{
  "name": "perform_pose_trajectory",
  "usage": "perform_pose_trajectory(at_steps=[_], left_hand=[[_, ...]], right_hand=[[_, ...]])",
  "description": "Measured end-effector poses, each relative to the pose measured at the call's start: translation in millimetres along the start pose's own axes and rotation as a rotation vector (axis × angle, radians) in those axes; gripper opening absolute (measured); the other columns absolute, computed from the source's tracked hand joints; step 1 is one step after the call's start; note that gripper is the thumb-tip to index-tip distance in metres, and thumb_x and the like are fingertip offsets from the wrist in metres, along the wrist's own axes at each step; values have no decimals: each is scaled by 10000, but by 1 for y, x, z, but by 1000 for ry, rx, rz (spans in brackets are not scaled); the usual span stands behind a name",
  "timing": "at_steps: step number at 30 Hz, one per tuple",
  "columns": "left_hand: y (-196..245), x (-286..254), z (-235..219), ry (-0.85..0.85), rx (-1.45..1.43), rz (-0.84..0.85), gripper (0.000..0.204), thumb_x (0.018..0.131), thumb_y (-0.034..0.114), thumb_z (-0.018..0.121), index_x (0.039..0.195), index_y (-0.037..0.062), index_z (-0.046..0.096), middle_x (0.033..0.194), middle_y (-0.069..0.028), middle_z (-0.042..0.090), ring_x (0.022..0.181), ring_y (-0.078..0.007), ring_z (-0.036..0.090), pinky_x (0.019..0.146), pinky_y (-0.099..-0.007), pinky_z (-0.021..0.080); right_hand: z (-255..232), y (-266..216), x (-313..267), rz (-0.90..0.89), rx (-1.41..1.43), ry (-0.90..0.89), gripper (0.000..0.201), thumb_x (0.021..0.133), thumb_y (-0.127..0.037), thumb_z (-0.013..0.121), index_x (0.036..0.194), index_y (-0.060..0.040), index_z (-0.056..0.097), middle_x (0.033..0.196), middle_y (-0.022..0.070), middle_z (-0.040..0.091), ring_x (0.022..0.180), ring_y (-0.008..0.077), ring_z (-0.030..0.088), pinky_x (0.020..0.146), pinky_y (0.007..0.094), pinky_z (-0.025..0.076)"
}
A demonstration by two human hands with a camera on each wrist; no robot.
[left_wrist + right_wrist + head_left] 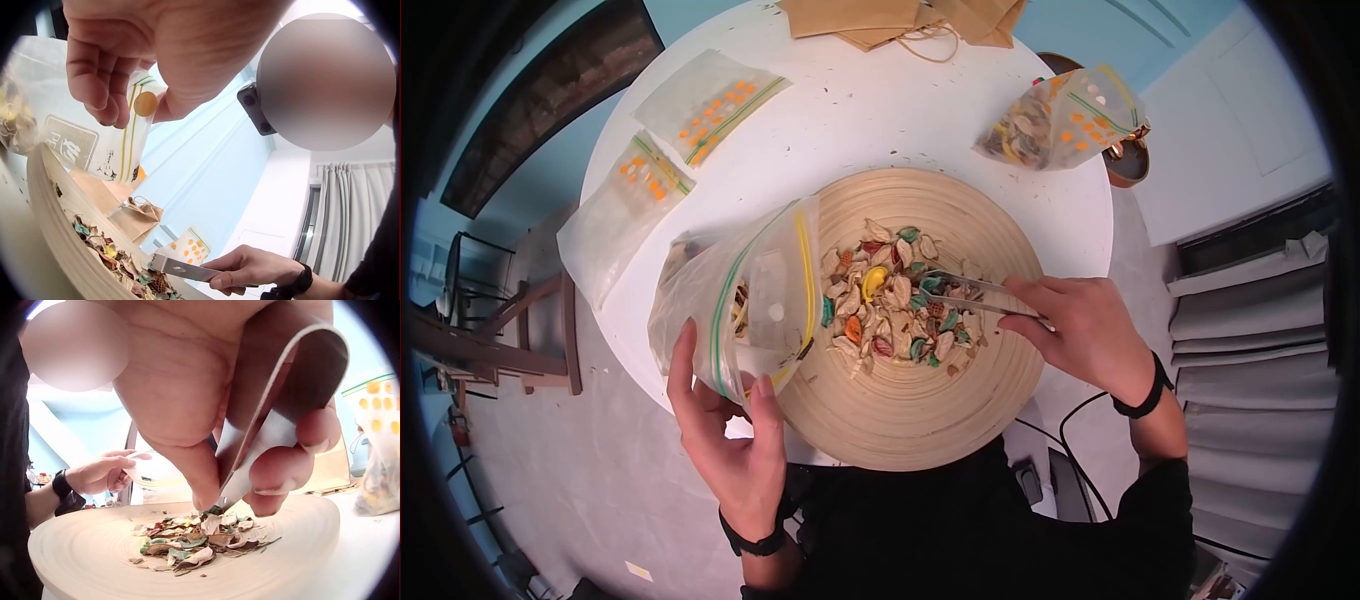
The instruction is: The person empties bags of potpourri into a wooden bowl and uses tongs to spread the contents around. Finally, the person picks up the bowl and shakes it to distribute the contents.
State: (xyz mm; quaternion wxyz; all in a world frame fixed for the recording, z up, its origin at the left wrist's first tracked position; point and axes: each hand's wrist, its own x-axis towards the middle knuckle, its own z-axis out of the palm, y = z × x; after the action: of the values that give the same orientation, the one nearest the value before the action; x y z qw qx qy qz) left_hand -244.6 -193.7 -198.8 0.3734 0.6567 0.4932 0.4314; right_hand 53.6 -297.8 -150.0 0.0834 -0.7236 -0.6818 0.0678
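Note:
My right hand (1085,330) pinches metal tongs (970,292), whose tips are in the pile of dried petals (900,300) on the round wooden plate (920,430). In the right wrist view the tongs (294,381) slant down, their tips at a dark green piece. My left hand (735,440) holds the edge of an open zip bag (690,300) beside the plate, its mouth facing the pile. Some petals show inside that bag. In the left wrist view the thumb and fingers are at the rim of the bag (75,140).
Two flat zip bags (700,110) (625,200) with orange dots lie at the table's left. A filled zip bag (1050,125) stands at the back right. Brown paper bags (880,20) are at the far edge. Small crumbs dot the white table (840,120).

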Motion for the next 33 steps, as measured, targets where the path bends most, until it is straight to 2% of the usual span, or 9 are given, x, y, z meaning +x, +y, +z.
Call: perform_pose_trajectory(at_steps=[7, 9, 13, 16, 18, 21, 25, 28, 33], left_hand=[[3, 0, -2, -8, 10, 0, 638, 955, 46, 628, 1539, 42, 370, 831, -14, 619, 721, -50, 521, 682, -204, 434], [3, 0, -2, -11, 9, -1, 639, 955, 44, 628, 1539, 42, 369, 833, -13, 620, 724, -51, 524, 687, -204, 436], [4, 1, -1, -16, -17, -18, 640, 956, 42, 626, 1541, 45, 366, 835, -16, 622, 726, -52, 529, 679, -203, 438], [2, 1, 1, 3, -17, -11, 642, 959, 46, 623, 1544, 48, 360, 830, -20, 619, 713, -51, 523, 647, -199, 427], [2, 0, -1, -5, -21, -13, 643, 959, 47, 622, 1545, 49, 358, 826, -22, 618, 704, -51, 519, 632, -198, 419], [5, -1, -1, 4, -25, -19, 645, 958, 45, 621, 1546, 49, 355, 820, -24, 615, 686, -50, 511, 611, -197, 406], [7, -2, -3, -9, -20, -18, 647, 956, 43, 623, 1545, 48, 353, 815, -24, 614, 668, -50, 502, 603, -197, 401], [13, -2, -3, 3, -45, -116, 712, 886, 31, 667, 1532, 38, 367, 844, -38, 625, 730, -92, 574, 698, -235, 468], [17, -3, -2, 7, -59, -141, 710, 890, 36, 668, 1532, 39, 365, 842, -35, 622, 729, -86, 561, 690, -234, 456]], right_hand=[[-10, -3, -7, 64, 31, -25, 365, 866, -316, 766, 1116, -59, 696, 737, 106, 669, 655, 324, 652, 598, 421, 500], [-15, 0, -12, 232, 203, -141, 408, 857, -329, 777, 1131, -39, 690, 700, 138, 653, 660, 353, 651, 620, 438, 498], [-21, 8, -16, 324, 225, -189, 396, 878, -341, 755, 1081, -11, 677, 674, 174, 638, 663, 379, 649, 637, 447, 497], [-15, 7, -17, 326, 182, -200, 396, 899, -365, 731, 999, 12, 658, 646, 200, 619, 669, 399, 654, 627, 461, 497], [-5, -1, -16, 216, 164, -237, 405, 918, -378, 708, 985, 14, 633, 688, 199, 639, 677, 405, 660, 612, 473, 505], [12, -15, -17, 155, 139, -186, 419, 918, -372, 709, 1057, 13, 618, 749, 188, 665, 680, 407, 665, 595, 473, 516], [28, -30, -23, 53, -26, -22, 374, 921, -330, 712, 1108, -23, 609, 741, 122, 656, 645, 323, 677, 532, 413, 514], [32, -30, -27, 31, -68, 11, 339, 931, -310, 698, 1124, -47, 603, 694, 88, 620, 620, 287, 665, 501, 393, 499], [33, -27, -29, 25, -61, 6, 315, 937, -302, 690, 1131, -69, 603, 675, 70, 602, 601, 280, 647, 491, 392, 486]])
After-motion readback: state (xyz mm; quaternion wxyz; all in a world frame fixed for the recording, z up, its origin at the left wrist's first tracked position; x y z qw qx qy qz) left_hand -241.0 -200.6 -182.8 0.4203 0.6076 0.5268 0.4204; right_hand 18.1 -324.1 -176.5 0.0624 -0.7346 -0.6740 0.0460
